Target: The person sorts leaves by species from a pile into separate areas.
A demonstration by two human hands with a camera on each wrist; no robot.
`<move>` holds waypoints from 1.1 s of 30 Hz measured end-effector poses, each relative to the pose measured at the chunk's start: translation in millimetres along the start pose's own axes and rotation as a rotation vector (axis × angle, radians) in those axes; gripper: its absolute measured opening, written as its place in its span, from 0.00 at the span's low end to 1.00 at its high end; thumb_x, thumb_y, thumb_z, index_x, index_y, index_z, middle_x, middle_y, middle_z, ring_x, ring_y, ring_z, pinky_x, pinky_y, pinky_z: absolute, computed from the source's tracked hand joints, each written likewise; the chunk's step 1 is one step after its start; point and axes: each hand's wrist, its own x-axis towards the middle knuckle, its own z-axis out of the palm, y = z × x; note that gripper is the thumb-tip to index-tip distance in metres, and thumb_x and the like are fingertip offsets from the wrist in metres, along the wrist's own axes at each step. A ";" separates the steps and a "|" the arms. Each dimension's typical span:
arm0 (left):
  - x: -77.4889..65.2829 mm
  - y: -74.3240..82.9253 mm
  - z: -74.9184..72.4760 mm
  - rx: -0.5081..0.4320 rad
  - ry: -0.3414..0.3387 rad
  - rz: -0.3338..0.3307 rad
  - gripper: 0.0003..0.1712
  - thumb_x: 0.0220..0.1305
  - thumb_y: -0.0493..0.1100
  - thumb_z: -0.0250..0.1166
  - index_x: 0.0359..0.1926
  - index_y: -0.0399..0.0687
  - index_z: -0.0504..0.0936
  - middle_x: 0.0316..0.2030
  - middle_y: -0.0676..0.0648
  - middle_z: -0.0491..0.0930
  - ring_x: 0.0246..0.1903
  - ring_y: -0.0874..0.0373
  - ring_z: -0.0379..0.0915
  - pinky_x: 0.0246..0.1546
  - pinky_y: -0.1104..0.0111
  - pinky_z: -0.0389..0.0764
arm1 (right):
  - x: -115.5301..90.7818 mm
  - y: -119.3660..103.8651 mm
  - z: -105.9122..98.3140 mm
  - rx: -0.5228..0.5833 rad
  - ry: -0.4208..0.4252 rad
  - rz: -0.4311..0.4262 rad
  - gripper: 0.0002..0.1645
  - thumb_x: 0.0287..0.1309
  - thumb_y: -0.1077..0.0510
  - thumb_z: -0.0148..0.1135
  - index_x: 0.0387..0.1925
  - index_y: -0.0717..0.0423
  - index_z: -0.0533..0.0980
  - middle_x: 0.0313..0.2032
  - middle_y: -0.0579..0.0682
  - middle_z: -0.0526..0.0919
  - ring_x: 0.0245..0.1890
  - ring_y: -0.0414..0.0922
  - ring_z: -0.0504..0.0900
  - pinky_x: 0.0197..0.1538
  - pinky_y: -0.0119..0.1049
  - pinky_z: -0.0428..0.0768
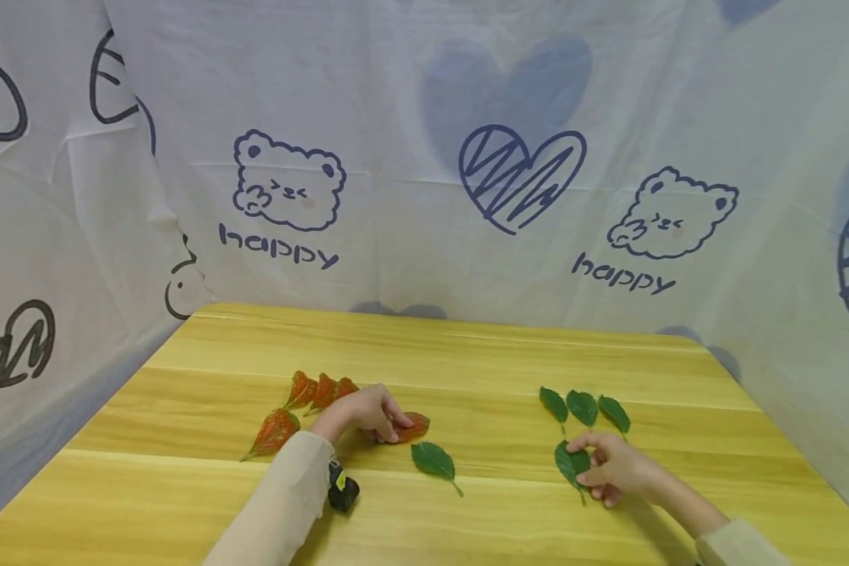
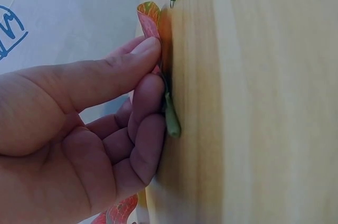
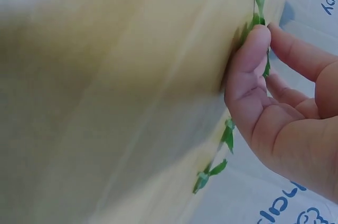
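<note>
My left hand [image 1: 363,410] pinches a red-orange leaf [image 1: 417,427] between thumb and fingertips, low over the tabletop. In the left wrist view, its green stem [image 2: 172,118] sticks out below the curled fingers. My right hand [image 1: 621,469] holds a green leaf [image 1: 567,462] with thumb and index finger at its edges, close on the wood. Behind that leaf lie three green leaves [image 1: 582,407] in a row. A single green leaf [image 1: 433,459], its stem pointing toward me, lies between the hands. Several red-orange leaves [image 1: 274,431] lie left of my left hand, partly hidden by it.
The yellow wood-grain table [image 1: 495,519] carries all the leaves. A white cloth [image 1: 410,236] with blue drawings hangs behind it and along the sides. A small black device [image 1: 342,487] sits at the left wrist, under the sleeve.
</note>
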 end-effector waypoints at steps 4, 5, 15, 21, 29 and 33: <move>-0.3 0.0 0.0 -0.004 -0.002 0.004 0.14 0.48 0.26 0.64 0.39 0.36 0.83 0.19 0.44 0.79 0.14 0.63 0.65 0.16 0.74 0.68 | -2.1 -1.2 -4.6 -0.032 -0.055 -0.002 0.33 0.52 0.63 0.61 0.55 0.74 0.59 0.21 0.53 0.69 0.15 0.39 0.71 0.17 0.27 0.71; -0.4 0.1 0.1 -0.005 -0.002 0.005 0.14 0.48 0.26 0.64 0.39 0.36 0.83 0.19 0.44 0.79 0.14 0.63 0.65 0.16 0.74 0.68 | -2.5 -2.1 -6.1 -0.043 -0.078 -0.004 0.35 0.53 0.61 0.61 0.56 0.74 0.57 0.21 0.53 0.70 0.15 0.39 0.71 0.17 0.26 0.70; -1.4 1.3 0.8 -0.003 0.004 -0.005 0.15 0.47 0.25 0.64 0.39 0.36 0.83 0.19 0.45 0.79 0.13 0.63 0.65 0.16 0.74 0.69 | -2.0 -18.9 -13.2 -0.138 -0.114 -0.040 0.39 0.58 0.54 0.57 0.60 0.74 0.53 0.19 0.52 0.71 0.12 0.37 0.68 0.15 0.25 0.62; -1.4 1.4 0.9 -0.011 0.001 0.000 0.15 0.48 0.25 0.64 0.39 0.35 0.83 0.19 0.44 0.80 0.13 0.63 0.64 0.16 0.74 0.68 | 10.6 -30.8 -3.1 -0.167 -0.046 -0.104 0.33 0.58 0.56 0.57 0.55 0.77 0.59 0.21 0.52 0.71 0.12 0.38 0.67 0.14 0.26 0.60; -2.6 2.4 0.6 -0.007 -0.004 0.009 0.14 0.48 0.25 0.64 0.39 0.35 0.83 0.21 0.43 0.80 0.13 0.64 0.65 0.17 0.73 0.71 | 26.9 -44.0 15.0 -0.239 -0.011 -0.119 0.27 0.57 0.57 0.58 0.52 0.73 0.66 0.19 0.55 0.73 0.15 0.43 0.72 0.14 0.28 0.66; -2.3 2.5 0.7 0.000 -0.001 0.006 0.14 0.48 0.26 0.64 0.39 0.35 0.83 0.22 0.43 0.80 0.13 0.63 0.65 0.17 0.73 0.71 | 35.1 -48.1 23.5 -0.239 -0.029 -0.143 0.24 0.58 0.59 0.57 0.52 0.72 0.68 0.17 0.54 0.72 0.13 0.41 0.67 0.15 0.28 0.64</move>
